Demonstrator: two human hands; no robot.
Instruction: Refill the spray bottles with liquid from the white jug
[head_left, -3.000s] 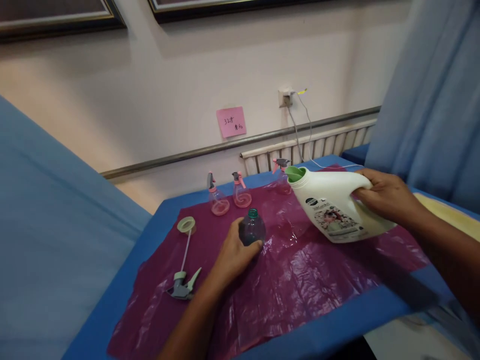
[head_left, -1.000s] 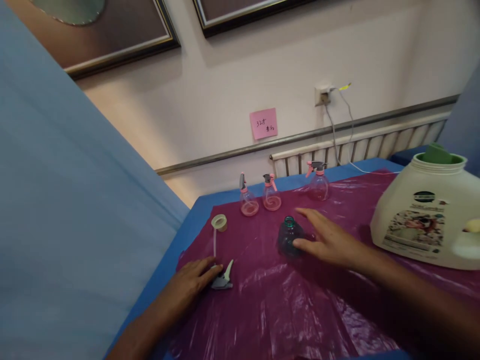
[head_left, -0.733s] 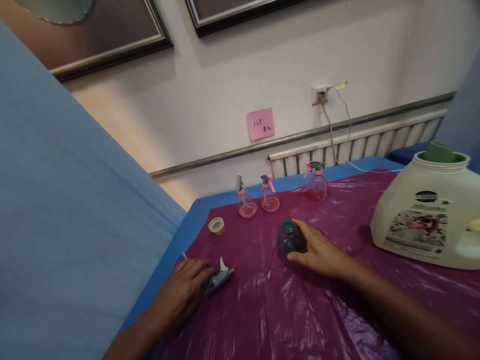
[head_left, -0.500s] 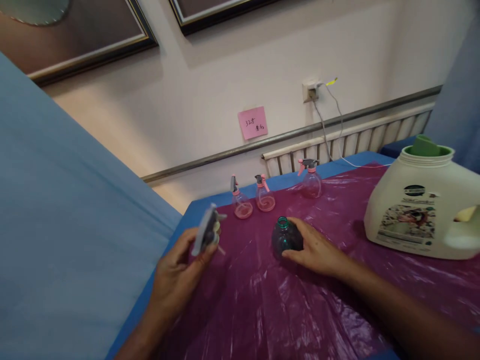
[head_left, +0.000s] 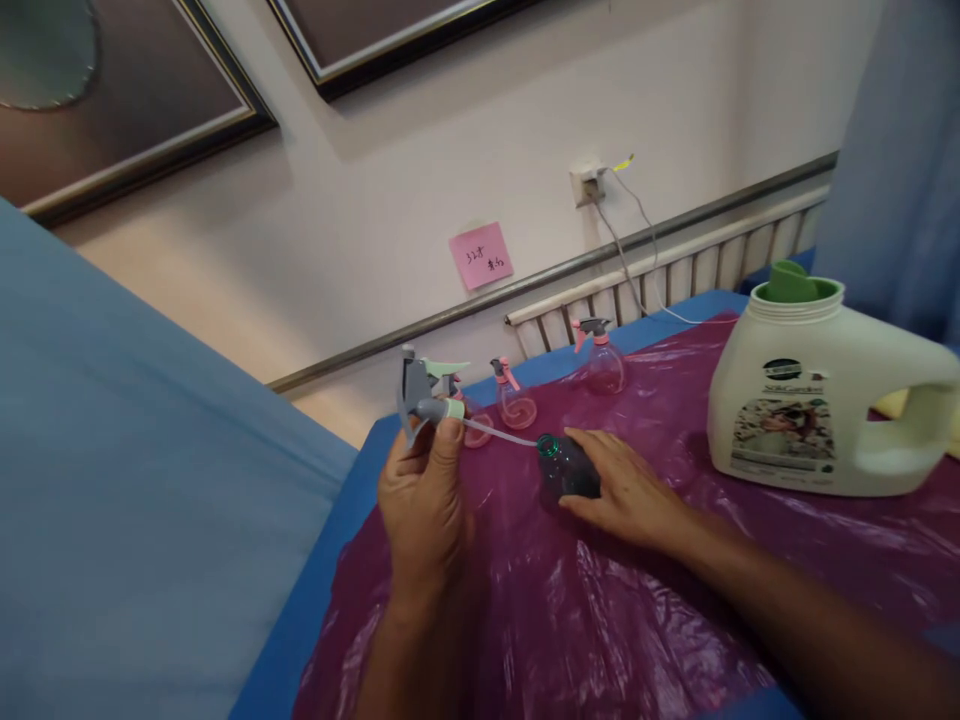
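Note:
My left hand (head_left: 427, 480) grips a grey spray head (head_left: 431, 409) with a pale green trigger and collar. Its thin whitish dip tube points right, and the tube's end is at the mouth of a dark green round bottle (head_left: 566, 472); whether it is inside the neck I cannot tell. My right hand (head_left: 626, 490) is wrapped round that bottle, which stands on the purple plastic sheet (head_left: 570, 620) with its neck uncovered. Behind the spray head, a clear spray bottle with a pink collar (head_left: 478, 430) is partly hidden.
Two more pink-and-grey spray bottles, one nearer (head_left: 516, 405) and one farther right (head_left: 604, 368), stand towards the wall. A large cream jug (head_left: 787, 400) with a green piece in its mouth stands at right. A blue curtain (head_left: 150, 480) hangs at left; a white cable (head_left: 649, 230) runs from the wall socket.
My left hand has turned the spray head and brought it right, so its tube now reaches the green bottle's mouth. My right hand keeps its hold on the bottle. The view has shifted slightly.

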